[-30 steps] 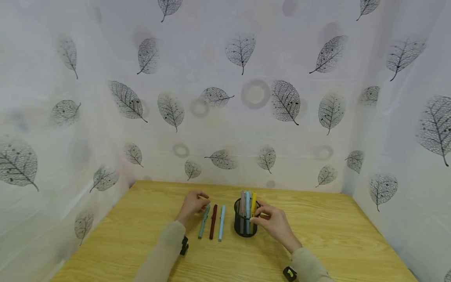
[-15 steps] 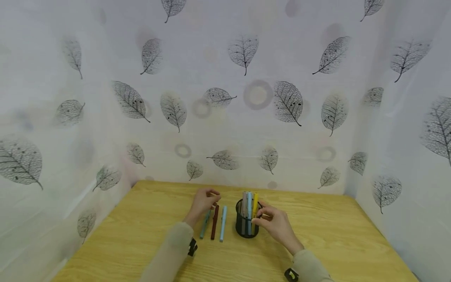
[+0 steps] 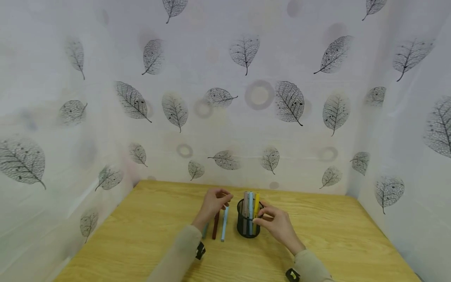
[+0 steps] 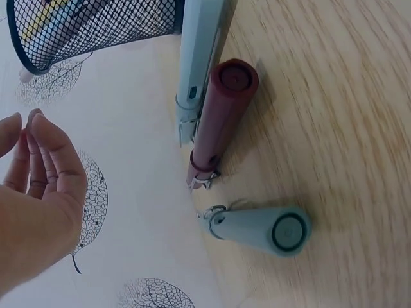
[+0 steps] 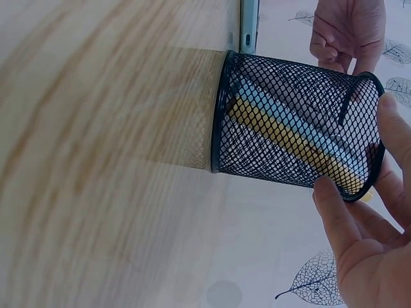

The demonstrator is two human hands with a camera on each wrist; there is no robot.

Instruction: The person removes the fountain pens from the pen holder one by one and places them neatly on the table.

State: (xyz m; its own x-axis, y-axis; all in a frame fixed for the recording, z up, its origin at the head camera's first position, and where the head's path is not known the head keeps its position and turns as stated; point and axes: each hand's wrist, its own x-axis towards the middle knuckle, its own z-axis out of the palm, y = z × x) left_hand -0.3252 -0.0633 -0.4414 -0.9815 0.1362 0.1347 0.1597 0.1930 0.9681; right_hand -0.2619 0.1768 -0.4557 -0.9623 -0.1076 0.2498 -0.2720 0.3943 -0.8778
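Wooden tabletop (image 3: 317, 235) carrying black mesh pen holder (image 3: 248, 225), right hand (image 3: 276, 224) gripping its rim and best steadying it, left hand (image 3: 215, 201) hovering loosely open, empty, over three capped pens (image 3: 215, 227).

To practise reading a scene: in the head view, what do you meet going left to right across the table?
Left hand → light blue pen → black mesh pen holder → right hand.
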